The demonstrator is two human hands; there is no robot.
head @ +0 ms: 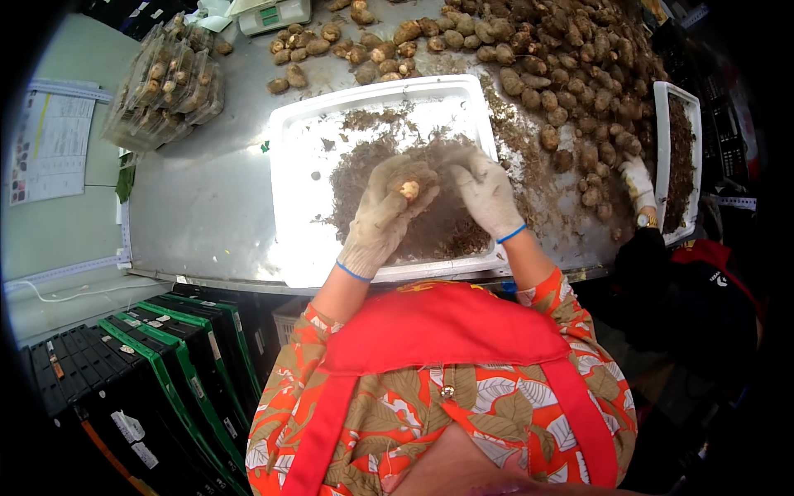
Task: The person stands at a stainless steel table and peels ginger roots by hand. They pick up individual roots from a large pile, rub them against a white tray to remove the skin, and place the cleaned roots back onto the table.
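My left hand (pixel 379 214), in a white knit glove with a blue cuff edge, is closed around a small brown taro corm (pixel 409 190). The corm's pale end points up toward me. Just to its right is my right hand (pixel 487 193), gloved the same way, its fingers bent and blurred by motion. Whether those fingers grip anything is not clear. Both hands are over a white foam tray (pixel 290 217), in which brown fibrous scraps (pixel 366 158) and dirt lie heaped.
Loose taro corms (pixel 558 56) cover the metal table's (pixel 192 204) far right. Clear plastic boxes of corms (pixel 170 80) are stacked at left, near a scale (pixel 273 15). A co-worker's gloved hand (pixel 637 180) touches corms beside another scrap tray (pixel 662 155). Black and green crates (pixel 155 366) stand lower left.
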